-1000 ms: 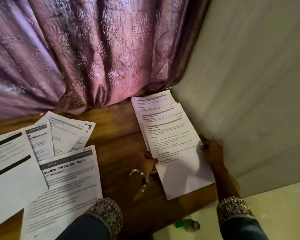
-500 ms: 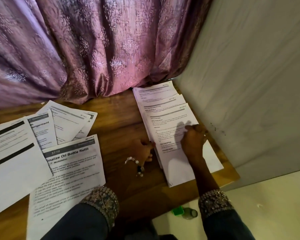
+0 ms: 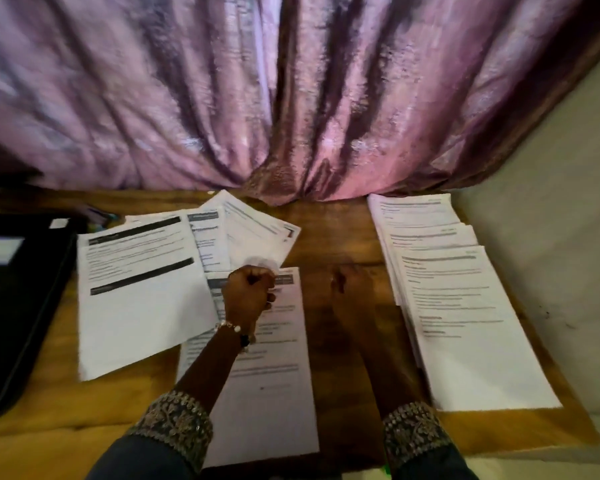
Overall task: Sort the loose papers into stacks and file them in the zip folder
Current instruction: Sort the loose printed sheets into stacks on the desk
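Note:
A sorted stack of printed papers [image 3: 465, 306] lies fanned along the right side of the wooden table [image 3: 336, 233]. Loose sheets lie left of centre: a large page with black bars [image 3: 136, 299], a fan of pages [image 3: 250, 230] behind it, and a long page [image 3: 274, 393] under my left forearm. My left hand [image 3: 248, 289] is curled at the near corner of the fanned pages and seems to pinch one of them. Blurred, my right hand [image 3: 349, 287] hovers over bare wood between the loose sheets and the stack, holding nothing. The black zip folder [image 3: 18, 306] lies at the far left.
A purple curtain [image 3: 291, 98] hangs down onto the back edge of the table. A pale wall [image 3: 551, 202] runs close along the right side, right beside the stack. The table's front edge is near my sleeves.
Both hands have left the right-hand stack and moved left. My left hand now sits at the fanned loose pages. The view has swung left, bringing the black folder into sight.

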